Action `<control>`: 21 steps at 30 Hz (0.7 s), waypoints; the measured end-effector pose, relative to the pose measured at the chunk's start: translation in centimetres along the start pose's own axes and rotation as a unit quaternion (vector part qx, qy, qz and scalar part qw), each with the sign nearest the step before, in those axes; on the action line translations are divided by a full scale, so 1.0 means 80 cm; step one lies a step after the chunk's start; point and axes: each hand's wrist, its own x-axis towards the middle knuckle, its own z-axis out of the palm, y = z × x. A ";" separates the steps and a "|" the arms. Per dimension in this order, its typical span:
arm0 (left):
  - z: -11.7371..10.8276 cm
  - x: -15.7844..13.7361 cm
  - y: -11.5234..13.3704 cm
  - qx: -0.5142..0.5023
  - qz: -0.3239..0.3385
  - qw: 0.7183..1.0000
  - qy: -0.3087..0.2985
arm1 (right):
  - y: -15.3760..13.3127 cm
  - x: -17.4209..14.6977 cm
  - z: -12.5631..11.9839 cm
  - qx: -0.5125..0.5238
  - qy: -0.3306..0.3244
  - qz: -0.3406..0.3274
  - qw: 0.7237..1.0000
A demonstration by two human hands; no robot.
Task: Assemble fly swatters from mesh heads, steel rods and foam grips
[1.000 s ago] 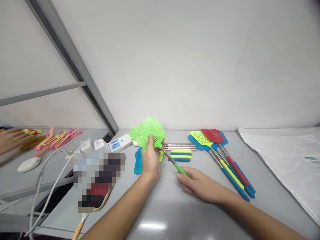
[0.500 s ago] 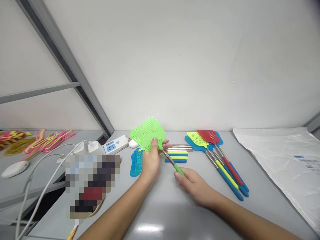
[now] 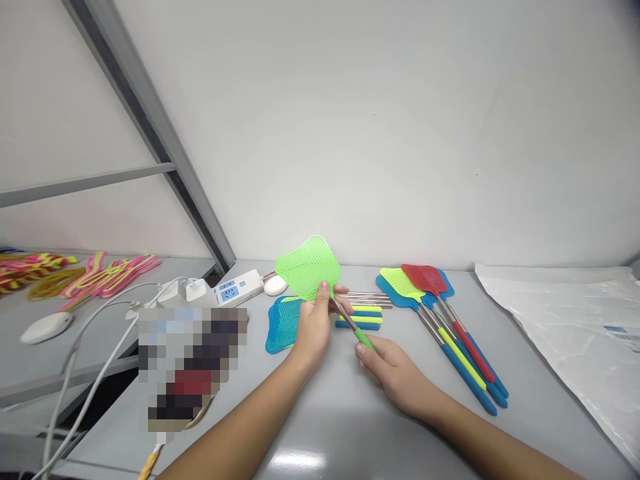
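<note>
A bright green fly swatter [image 3: 307, 268] is held between both hands above the table. My left hand [image 3: 316, 323] pinches it at the neck, thumb on top, where the mesh head meets the metal rod. My right hand [image 3: 387, 367] is closed round its green grip, most of which is hidden in the palm. Behind my left hand lie loose blue swatter heads [image 3: 284, 325], partly covered. Metal rods with yellow and blue grips [image 3: 360, 320] lie side by side just beyond. To the right, several swatters with handles lie fanned together, a red one [image 3: 425, 279] on top.
A white plastic bag [image 3: 565, 320] covers the table's right side. At the back left are a power strip [image 3: 240, 288] and a white mouse-like object [image 3: 275, 286]. White cables [image 3: 75, 353] hang at the left, near a pixelated patch [image 3: 193, 367] and a metal frame post [image 3: 165, 140].
The view has shifted slightly, so most things appear a little further right. Both hands keep their hold on the green swatter, with no clear change in grip.
</note>
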 end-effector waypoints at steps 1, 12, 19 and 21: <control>0.001 -0.001 -0.002 0.000 -0.010 1.000 -0.004 | 0.000 0.001 0.000 -0.001 0.003 0.001 1.000; 0.011 -0.011 -0.016 -0.006 -0.046 0.998 -0.047 | -0.002 0.001 -0.002 0.054 -0.054 0.064 0.995; 0.021 -0.024 -0.016 0.016 -0.123 0.979 -0.162 | -0.001 0.009 -0.005 0.105 -0.038 0.057 0.992; 0.022 -0.026 -0.015 0.022 -0.141 0.972 -0.187 | -0.004 0.010 -0.007 0.102 -0.039 0.049 0.993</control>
